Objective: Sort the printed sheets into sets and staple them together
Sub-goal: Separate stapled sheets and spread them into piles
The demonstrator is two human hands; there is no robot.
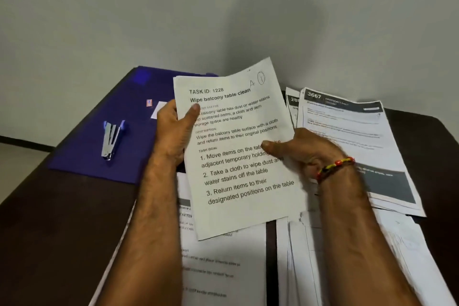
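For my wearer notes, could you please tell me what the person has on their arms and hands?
Both forearms are bare, with no sleeves in view. The right wrist wears a beaded bracelet of red, yellow and dark beads. The left hand shows no jewellery or glove.

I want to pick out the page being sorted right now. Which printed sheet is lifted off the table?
The sheet headed TASK ID 1228, gripped by the left hand and right hand. The sheet headed 3667 lies flat.
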